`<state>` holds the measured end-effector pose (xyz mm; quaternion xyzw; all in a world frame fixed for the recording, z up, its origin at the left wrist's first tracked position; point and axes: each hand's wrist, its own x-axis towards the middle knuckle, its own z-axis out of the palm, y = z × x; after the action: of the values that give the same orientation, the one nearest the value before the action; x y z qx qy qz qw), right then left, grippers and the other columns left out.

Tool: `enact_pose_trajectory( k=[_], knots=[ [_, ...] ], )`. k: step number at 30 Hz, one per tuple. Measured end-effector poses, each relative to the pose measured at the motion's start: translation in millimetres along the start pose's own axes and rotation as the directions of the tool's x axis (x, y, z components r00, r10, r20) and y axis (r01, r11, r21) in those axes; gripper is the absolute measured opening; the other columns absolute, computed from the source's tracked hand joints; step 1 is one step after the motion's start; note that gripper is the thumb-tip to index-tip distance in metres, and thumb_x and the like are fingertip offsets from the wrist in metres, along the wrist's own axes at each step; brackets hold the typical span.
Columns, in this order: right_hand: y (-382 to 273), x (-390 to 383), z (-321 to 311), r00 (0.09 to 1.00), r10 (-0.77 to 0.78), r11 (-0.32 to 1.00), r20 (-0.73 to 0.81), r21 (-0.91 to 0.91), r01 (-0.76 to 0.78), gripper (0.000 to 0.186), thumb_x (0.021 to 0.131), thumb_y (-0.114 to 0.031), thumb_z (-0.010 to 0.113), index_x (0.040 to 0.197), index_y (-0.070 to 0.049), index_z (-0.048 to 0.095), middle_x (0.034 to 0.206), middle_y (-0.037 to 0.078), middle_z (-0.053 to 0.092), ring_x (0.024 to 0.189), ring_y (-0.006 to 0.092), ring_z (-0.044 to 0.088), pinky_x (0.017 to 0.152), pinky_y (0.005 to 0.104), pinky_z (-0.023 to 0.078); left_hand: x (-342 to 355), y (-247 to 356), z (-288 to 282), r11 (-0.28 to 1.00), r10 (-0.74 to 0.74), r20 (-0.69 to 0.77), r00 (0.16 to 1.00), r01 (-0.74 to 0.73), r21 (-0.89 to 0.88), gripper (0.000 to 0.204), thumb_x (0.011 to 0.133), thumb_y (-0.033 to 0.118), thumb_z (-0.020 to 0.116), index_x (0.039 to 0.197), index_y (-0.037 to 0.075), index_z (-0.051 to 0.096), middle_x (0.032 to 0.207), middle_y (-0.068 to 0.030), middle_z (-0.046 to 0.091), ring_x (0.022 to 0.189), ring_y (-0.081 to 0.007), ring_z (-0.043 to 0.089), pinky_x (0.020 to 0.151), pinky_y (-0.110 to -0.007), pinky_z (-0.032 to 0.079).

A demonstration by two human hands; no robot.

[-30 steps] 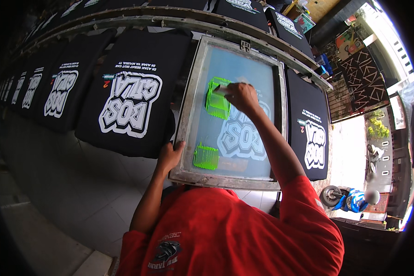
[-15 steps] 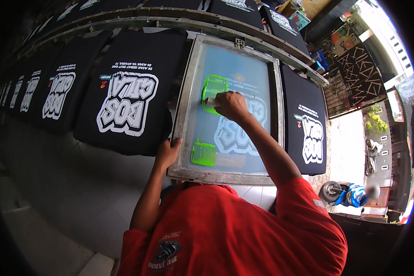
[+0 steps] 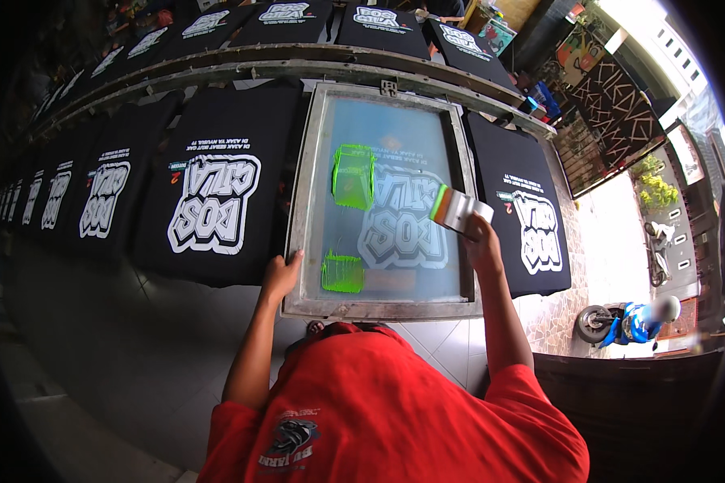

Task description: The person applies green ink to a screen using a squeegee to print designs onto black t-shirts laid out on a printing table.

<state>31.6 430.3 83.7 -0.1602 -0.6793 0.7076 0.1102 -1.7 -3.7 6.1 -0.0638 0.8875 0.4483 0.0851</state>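
The person's right hand (image 3: pixel 482 240) was closed around the handle end of a small flat squeegee (image 3: pixel 461 212), grey-white with an orange strip and bright green ink along its blade edge. It was over the right part of a metal screen-printing frame (image 3: pixel 379 310), with the inked edge turned to the left; the view did not show how high above the mesh (image 3: pixel 415 298) it was. The left hand (image 3: pixel 281 276) was partly curled at the frame's lower left side, its thumb against the edge; whether the fingers had closed on the rim could not be told. Two patches of green ink lay on the left part of the blue-grey mesh, an upper patch (image 3: pixel 353 179) and a lower patch (image 3: pixel 343 274), well apart from each other. Beside them, pale bold lettering showed through the mesh. A small hinge clamp (image 3: pixel 389 87) stood at the frame's far edge, near a long metal rail (image 3: pixel 209 71). Black T-shirts with a white print lay on both sides, the left T-shirt (image 3: pixel 213 125) and the right T-shirt (image 3: pixel 517 165) nearest the frame. The person wore a red shirt (image 3: pixel 403 394). Out on the right, a blue motorbike (image 3: pixel 596 324) stood on the paving.
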Motion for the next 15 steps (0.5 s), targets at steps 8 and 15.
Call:
enact_pose_trajectory(
  k=[8, 15],
  knots=[
    [20.5, -32.0, -122.1, 0.984, 0.152, 0.955, -0.094, 0.272, -0.121, 0.029, 0.085, -0.009, 0.06, 0.113, -0.001, 0.057, 0.104, 0.01, 0.062, 0.1, 0.0212, 0.058, 0.091, 0.0328, 0.044, -9.6, 30.6, -20.5, 0.996, -0.006, 0.059, 0.998, 0.011, -0.09, 0.061, 0.089, 0.05, 0.054, 0.065, -0.007, 0.055, 0.053, -0.0133, 0.048, 0.054, -0.0172, 0.048, 0.051, -0.04, 0.039],
    [36.7, -38.6, -107.0, 0.949, 0.3, 0.827, -0.097, 0.523, -0.208, 0.035, 0.085, -0.029, 0.059, 0.112, -0.006, 0.059, 0.108, 0.006, 0.062, 0.098, 0.0207, 0.058, 0.088, 0.0352, 0.046, -9.3, 9.9, -39.4, 0.994, 0.078, -0.008, 0.997, -0.078, 0.079, 0.06, 0.088, 0.049, 0.056, 0.064, -0.006, 0.053, 0.052, -0.0166, 0.049, 0.051, -0.0226, 0.051, 0.052, -0.041, 0.04]
  ],
)
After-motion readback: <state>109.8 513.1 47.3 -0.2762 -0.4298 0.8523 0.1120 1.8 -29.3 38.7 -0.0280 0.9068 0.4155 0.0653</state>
